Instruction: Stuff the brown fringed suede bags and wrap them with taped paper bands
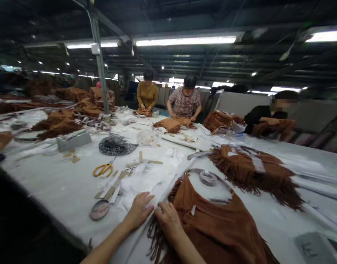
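A brown suede bag with fringe (pixel 212 223) lies on the white table (pixel 61 187) right in front of me. My left hand (pixel 139 211) lies flat with its fingers spread on white paper beside the bag's left edge. My right hand (pixel 168 220) rests on the bag's fringed left side, fingers bent down onto the fringe. Whether it grips the fringe is unclear. A roll of tape (pixel 208 178) sits inside the bag's strap loop.
Yellow-handled scissors (pixel 103 169), cardboard strips and a small round tin (pixel 99 210) lie to the left. Another fringed brown bag (pixel 256 172) lies at the right. Three people work on brown bags at the far side. Piles of brown bags fill the far left.
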### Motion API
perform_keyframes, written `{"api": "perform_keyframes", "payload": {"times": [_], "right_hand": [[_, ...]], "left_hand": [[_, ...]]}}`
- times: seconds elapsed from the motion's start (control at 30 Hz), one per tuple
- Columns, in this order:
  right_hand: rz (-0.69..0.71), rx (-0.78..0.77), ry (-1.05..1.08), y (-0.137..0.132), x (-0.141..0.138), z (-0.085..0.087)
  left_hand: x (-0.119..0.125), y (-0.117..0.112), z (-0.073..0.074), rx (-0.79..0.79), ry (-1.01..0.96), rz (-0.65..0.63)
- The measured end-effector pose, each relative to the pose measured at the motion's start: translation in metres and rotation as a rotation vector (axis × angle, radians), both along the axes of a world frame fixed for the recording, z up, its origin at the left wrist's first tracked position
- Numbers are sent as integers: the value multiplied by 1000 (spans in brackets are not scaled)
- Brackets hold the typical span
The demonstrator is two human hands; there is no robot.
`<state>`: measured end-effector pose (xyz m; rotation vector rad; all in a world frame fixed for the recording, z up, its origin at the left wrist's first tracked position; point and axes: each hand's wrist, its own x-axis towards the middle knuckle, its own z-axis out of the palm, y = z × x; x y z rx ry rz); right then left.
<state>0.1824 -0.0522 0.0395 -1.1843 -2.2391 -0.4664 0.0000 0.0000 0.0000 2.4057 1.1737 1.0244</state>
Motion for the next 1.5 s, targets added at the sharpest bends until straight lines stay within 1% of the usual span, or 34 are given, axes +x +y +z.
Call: {"api": "perform_keyframes", "payload": {"times": [0.13, 0.23, 0.3, 0.4, 0.5, 0.6, 0.67, 0.7, 0.77, 0.83, 0.87, 0.93, 1.03, 1.1, 1.23, 1.33, 1.4, 1.43, 1.5], "right_hand": [[-29, -7, 16, 8, -9, 0], [-29, -45, 46, -5, -9, -1], [12, -87, 91, -20, -6, -3], [103, -111, 191, -44, 1, -7], [116, -153, 280, -56, 8, -5], [10, -220, 415, -55, 10, 2], [-75, -221, 512, -51, 8, 10], [-96, -231, 545, -49, 7, 13], [-75, -285, 572, -45, 5, 19], [-21, -338, 575, -44, 3, 23], [-4, -344, 578, -43, 2, 24], [12, -328, 591, -44, 2, 28], [12, -318, 611, -46, 7, 37], [-3, -317, 623, -48, 13, 44], [-103, -327, 672, -51, 21, 53], [-198, -385, 732, -53, 26, 63], [-293, -408, 803, -55, 39, 76], [-359, -394, 859, -57, 50, 84], [-513, -304, 984, -61, 79, 103]], "left_hand": [[4, 7, -12, 19, -42, 27], [6, 8, -15, 15, -62, 82], [7, 6, -13, 6, -51, 104], [10, 2, -7, -12, -50, 109], [11, 1, 1, -18, -119, 111], [4, -1, 8, -16, -172, 156], [-5, -7, 13, -8, -186, 192], [-9, -11, 15, -2, -176, 190], [-16, -22, 21, 10, -95, 128], [-18, -31, 25, 2, 38, 31], [-17, -34, 27, -13, 90, 3], [-14, -34, 28, -60, 122, 10], [-11, -26, 28, -125, 82, 73], [-10, -20, 27, -151, 77, 90], [-10, -14, 23, -175, 99, 105], [-11, -13, 18, -169, 131, 119], [-13, -12, 16, -142, 152, 138], [-14, -11, 17, -116, 160, 155], [-17, -6, 27, -40, 186, 180]]}}
